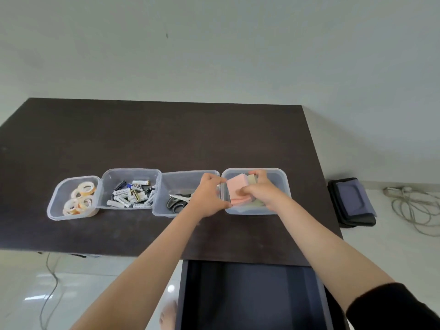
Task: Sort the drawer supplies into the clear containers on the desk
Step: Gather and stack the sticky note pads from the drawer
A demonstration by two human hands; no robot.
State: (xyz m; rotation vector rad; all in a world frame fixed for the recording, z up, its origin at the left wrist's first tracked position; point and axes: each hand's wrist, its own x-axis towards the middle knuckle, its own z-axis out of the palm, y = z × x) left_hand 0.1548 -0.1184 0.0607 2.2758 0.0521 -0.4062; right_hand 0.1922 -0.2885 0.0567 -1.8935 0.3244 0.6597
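Four clear containers stand in a row on the dark desk (142,134). The leftmost container (55,201) holds tape rolls (82,197). The second (129,173) holds batteries (133,194). The third (183,178) holds scissors (177,202). The rightmost container (283,181) holds sticky-note pads. My right hand (264,189) grips a pink pad (237,188) inside it, above other pads. My left hand (209,196) is curled at that container's left rim, fingers touching the rim or the pad; which one I cannot tell. The open drawer (250,294) below the desk edge looks dark inside.
A black and purple bag (352,203) lies on the floor right of the desk. Coiled cables (414,208) lie beyond it. Another cable (51,282) runs across the white floor at the lower left. A foot (169,315) shows beside the drawer.
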